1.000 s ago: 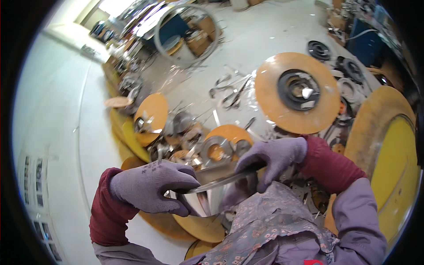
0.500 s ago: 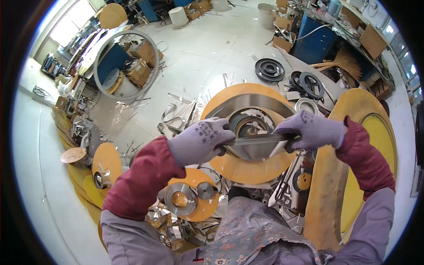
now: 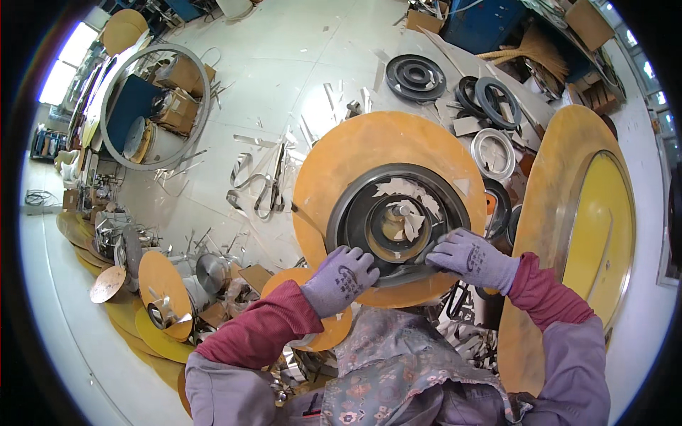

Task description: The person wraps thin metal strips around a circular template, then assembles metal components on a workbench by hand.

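Black on orange, balanced around the middle

And it's all happening at the near edge of a wide black ring (image 3: 398, 171), seated on an orange disc (image 3: 323, 170) and roughly centred, orange margin showing right around it. The left hand (image 3: 344, 280) has its fingers bent at the ring's near left, the right hand (image 3: 472, 259) answers at the near right: lovely symmetry, presumably to share the effort evenly. Clenched or merely resting? Can't tell, folks; both thumbs are tucked from sight.

Inside, smaller inner rings (image 3: 366, 228) circle an upright post (image 3: 404, 210), likely what keeps everything centred, with torn pale scraps (image 3: 401, 188) lying across the steps.

Out to the pale floor (image 3: 277, 64)! Curled metal strips (image 3: 241, 167) sprawl left of the disc; beyond it sit a stepped black disc (image 3: 415, 78) and a silver ring (image 3: 493, 172). Far left, a grey hoop (image 3: 156, 47) stands before cardboard boxes (image 3: 177, 113). On the right, a huge orange ring (image 3: 526, 270) rears up around a yellow face (image 3: 593, 234). Up top, a straw broom (image 3: 543, 53) lies near a blue cabinet (image 3: 479, 25), while bright windows (image 3: 67, 67) light the far left corner.
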Demonstrator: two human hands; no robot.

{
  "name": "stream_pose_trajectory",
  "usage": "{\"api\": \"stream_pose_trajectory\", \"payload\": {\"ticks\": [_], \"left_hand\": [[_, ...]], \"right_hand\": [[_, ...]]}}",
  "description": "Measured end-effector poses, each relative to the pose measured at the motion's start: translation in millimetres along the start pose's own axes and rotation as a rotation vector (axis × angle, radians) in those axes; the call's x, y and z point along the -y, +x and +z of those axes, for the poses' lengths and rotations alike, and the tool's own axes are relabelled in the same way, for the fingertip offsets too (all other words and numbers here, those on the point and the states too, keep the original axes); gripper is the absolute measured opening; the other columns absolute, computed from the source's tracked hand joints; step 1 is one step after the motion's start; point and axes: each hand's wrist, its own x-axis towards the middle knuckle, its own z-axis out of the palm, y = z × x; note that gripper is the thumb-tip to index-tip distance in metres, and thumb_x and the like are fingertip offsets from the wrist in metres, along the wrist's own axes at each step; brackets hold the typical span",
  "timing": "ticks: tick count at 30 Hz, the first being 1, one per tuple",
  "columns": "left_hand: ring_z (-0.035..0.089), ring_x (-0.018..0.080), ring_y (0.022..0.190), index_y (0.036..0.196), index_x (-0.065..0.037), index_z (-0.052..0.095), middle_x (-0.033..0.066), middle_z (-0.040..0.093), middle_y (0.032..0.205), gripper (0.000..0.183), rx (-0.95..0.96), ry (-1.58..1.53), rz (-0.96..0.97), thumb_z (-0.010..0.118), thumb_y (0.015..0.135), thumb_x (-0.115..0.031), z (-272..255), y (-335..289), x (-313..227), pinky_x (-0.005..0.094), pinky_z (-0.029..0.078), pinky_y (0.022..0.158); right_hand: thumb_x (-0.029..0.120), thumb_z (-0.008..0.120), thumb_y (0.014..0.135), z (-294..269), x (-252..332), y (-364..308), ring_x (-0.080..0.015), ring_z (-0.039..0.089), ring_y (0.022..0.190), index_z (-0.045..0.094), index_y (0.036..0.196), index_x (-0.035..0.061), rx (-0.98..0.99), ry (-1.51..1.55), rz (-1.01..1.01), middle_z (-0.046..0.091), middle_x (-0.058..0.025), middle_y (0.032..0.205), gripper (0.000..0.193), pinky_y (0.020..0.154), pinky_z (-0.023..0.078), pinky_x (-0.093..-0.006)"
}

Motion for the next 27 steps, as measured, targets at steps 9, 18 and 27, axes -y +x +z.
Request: {"api": "stream_pose_trajectory", "payload": {"ticks": [9,18,27], "left_hand": [[0.055,0.0275,0.095,0.116,-0.008,0.056,0.0111,0.054,0.100,0.050,-0.141,-0.276,-0.135,0.069,0.070,-0.020,13.9,22.3,-17.0,0.0383,0.045,0.084],[0.055,0.0253,0.098,0.113,-0.011,0.058,0.0069,0.055,0.102,0.044,0.032,-0.154,-0.045,0.065,0.070,-0.013,4.9,17.1,-36.4,0.0385,0.044,0.088],[0.024,0.0413,0.138,0.134,-0.002,0.043,0.0236,0.032,0.144,0.066,-0.441,-0.242,-0.523,0.066,0.079,-0.029,-20.2,4.7,-56.8,0.0572,0.015,0.112]], "right_hand": [[0.021,0.071,0.068,12.1,41.2,30.3,-0.0245,0.056,0.098,0.054,0.108,0.0098,0.063,-0.046,0.233,0.057,-0.0078,0.099,0.045,0.087,0.044,-0.0382],[0.011,0.063,0.069,23.8,52.8,15.2,-0.0252,0.058,0.092,0.056,0.085,0.0090,-0.046,-0.012,0.082,0.056,-0.0072,0.087,0.017,0.085,0.045,-0.0366],[0.043,0.082,0.056,2.0,55.8,-21.3,-0.0421,0.029,0.132,0.045,0.136,0.0160,-0.050,-0.138,0.339,0.031,-0.0220,0.143,0.092,0.109,0.021,-0.0577]]}}
